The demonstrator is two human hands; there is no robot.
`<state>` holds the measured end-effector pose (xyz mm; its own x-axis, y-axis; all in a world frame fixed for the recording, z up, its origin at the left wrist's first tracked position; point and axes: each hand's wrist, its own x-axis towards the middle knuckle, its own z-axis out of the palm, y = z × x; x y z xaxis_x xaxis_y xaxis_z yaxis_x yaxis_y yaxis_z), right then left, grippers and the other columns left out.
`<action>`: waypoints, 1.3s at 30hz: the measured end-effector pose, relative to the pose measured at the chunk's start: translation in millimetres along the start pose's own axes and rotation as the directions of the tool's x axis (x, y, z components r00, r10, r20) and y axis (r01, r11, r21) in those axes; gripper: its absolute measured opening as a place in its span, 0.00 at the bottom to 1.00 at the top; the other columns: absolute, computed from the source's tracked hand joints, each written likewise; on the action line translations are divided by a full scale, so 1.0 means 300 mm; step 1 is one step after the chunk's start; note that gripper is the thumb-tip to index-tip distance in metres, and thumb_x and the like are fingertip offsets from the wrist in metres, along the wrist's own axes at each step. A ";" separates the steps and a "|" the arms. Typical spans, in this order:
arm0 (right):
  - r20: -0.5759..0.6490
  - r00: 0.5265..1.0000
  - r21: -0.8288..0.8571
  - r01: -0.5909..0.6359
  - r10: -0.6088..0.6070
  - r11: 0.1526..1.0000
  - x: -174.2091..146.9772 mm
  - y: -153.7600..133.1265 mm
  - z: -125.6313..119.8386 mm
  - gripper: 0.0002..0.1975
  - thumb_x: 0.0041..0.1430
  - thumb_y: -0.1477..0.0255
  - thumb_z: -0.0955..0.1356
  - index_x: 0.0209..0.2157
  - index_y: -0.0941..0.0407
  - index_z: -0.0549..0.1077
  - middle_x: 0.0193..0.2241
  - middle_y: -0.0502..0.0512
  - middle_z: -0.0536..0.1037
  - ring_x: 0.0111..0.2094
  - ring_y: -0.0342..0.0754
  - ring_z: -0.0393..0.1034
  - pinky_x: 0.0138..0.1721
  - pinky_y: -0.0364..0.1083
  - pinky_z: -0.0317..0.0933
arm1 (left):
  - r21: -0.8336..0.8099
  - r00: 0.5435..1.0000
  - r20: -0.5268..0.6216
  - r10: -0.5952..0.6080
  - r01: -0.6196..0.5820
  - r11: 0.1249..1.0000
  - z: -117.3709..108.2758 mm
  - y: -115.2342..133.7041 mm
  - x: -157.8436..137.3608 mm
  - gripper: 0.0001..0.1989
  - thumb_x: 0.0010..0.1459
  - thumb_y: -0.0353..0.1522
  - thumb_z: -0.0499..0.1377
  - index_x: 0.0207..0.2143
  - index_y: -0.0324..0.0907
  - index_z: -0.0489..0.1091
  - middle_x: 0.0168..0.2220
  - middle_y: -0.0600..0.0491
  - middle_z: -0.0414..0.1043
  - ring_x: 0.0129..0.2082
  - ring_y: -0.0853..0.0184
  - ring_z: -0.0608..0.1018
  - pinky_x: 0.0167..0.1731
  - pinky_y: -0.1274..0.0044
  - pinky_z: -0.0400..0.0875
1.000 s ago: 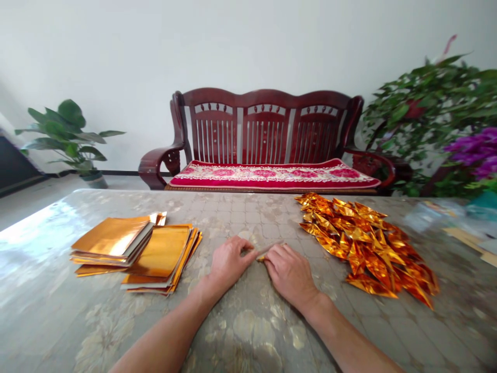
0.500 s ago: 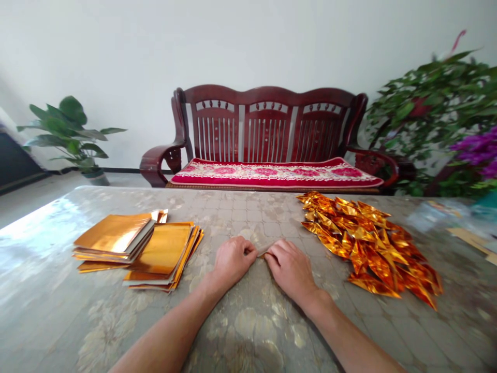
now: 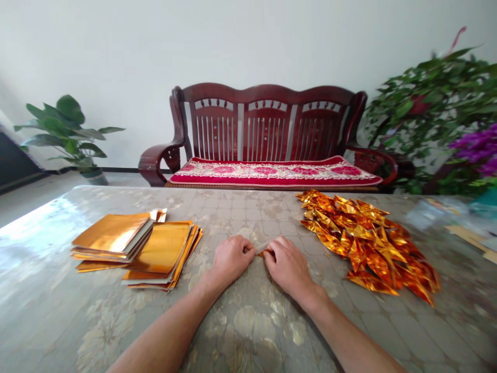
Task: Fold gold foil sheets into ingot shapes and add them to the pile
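"Between the left hand (image 3: pixel 234 256) and the right hand (image 3: pixel 287 260), what is that little thing?"

"It's a small, thin, pale grey strip of folded paper (image 3: pixel 261 249). A bit of shiny orange shows on it, right by the right hand."

"What is the left hand doing?"

"Its fingers are curled in, and its thumb is pressed up close to them. They pinch the left end of the strip."

"And the right hand?"

"That one is curled up too. It has hold of the other end, and its fingers hide that part. Both hands are low over the grey, shiny surface (image 3: pixel 240 321) with pale flowers on it. I can't say if the strip touches it."

"What's to the left of the left hand?"

"A flat stack of square, shiny gold paper (image 3: pixel 112 230), and right beside it another gold paper stack (image 3: pixel 165 246). Their edges are a bit messy."

"And to the right of the right hand?"

"A big pile of pointy, shiny orange-gold folded pieces (image 3: pixel 359 238). Farther right is a clear, crinkly plastic bag (image 3: pixel 429 213)."

"What's far past both hands?"

"A dark red wooden bench (image 3: pixel 266 96) with a long, red and white flowery seat cover (image 3: pixel 267 173) on it."
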<state>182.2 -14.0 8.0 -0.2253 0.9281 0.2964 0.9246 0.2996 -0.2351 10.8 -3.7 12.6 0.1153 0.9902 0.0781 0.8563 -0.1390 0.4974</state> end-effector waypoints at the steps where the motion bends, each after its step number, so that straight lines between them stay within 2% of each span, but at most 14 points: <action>1: 0.000 1.000 -0.002 -0.003 0.003 1.000 0.000 0.000 0.001 0.07 0.61 0.74 0.65 0.28 0.54 0.71 0.33 0.53 0.74 0.38 0.48 0.67 0.37 0.45 0.53 | 0.001 1.000 -0.001 0.002 -0.002 1.000 -0.001 0.001 -0.001 0.09 0.58 0.35 0.56 0.28 0.46 0.76 0.33 0.56 0.78 0.34 0.67 0.77 0.30 0.79 0.61; 19: -0.004 1.000 0.014 -0.027 0.027 1.000 0.006 0.005 0.016 0.07 0.59 0.76 0.65 0.26 0.54 0.68 0.32 0.54 0.71 0.37 0.47 0.64 0.38 0.44 0.52 | 0.024 1.000 -0.016 0.022 -0.022 0.999 0.003 0.001 0.000 0.09 0.58 0.34 0.56 0.27 0.45 0.74 0.32 0.56 0.77 0.33 0.67 0.76 0.30 0.79 0.60; 26: 0.000 1.000 0.011 -0.029 0.029 1.000 0.004 0.006 0.016 0.07 0.59 0.75 0.65 0.26 0.54 0.68 0.32 0.53 0.71 0.37 0.47 0.64 0.37 0.45 0.52 | -0.003 1.000 0.018 0.003 -0.003 1.000 -0.010 0.014 -0.002 0.12 0.57 0.43 0.60 0.29 0.45 0.75 0.32 0.55 0.78 0.34 0.66 0.77 0.31 0.78 0.60; 30: -0.001 1.000 0.009 -0.031 0.031 0.999 0.001 0.005 0.011 0.07 0.59 0.75 0.65 0.26 0.54 0.68 0.33 0.53 0.71 0.37 0.47 0.65 0.37 0.45 0.52 | 0.016 0.999 0.000 -0.033 0.033 0.999 -0.005 0.025 -0.005 0.11 0.56 0.42 0.61 0.28 0.45 0.76 0.32 0.55 0.78 0.32 0.67 0.76 0.30 0.79 0.59; 39: 0.018 0.999 0.051 -0.043 0.042 0.998 0.004 0.008 -0.015 0.15 0.66 0.72 0.62 0.25 0.54 0.70 0.32 0.53 0.74 0.39 0.46 0.68 0.39 0.44 0.53 | 0.039 0.999 -0.009 -0.042 0.042 0.998 0.004 0.029 -0.005 0.11 0.57 0.41 0.60 0.27 0.45 0.75 0.29 0.56 0.77 0.29 0.68 0.75 0.29 0.79 0.59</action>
<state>185.6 -13.1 12.1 -0.1919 0.9436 0.2699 0.9167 0.2706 -0.2941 18.6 -6.4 15.5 0.0747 0.9951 0.0653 0.8796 -0.0966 0.4658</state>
